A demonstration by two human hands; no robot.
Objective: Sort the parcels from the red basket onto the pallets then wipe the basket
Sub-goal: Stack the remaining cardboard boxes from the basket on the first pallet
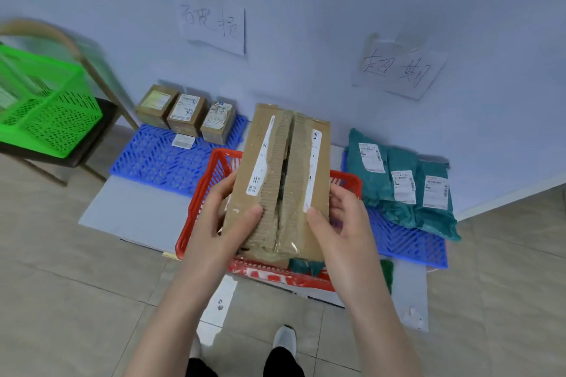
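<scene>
Both hands hold a long brown cardboard parcel (283, 180) with a torn, ripped-open top above the red basket (200, 193). My left hand (225, 217) grips its left side and my right hand (340, 220) grips its right side. A teal bag (304, 266) shows inside the basket under the parcel. The left blue pallet (165, 162) carries three small brown boxes (186, 115) along the wall. The right blue pallet (407, 242) carries three teal bags (404, 187) with white labels.
A green basket (46, 107) sits on a dark stool at the left. Two handwritten paper signs (214, 29) hang on the wall, one above each pallet. A grey mat (131, 211) lies under the baskets. A green cloth (387, 272) lies right of the red basket. My shoes show below.
</scene>
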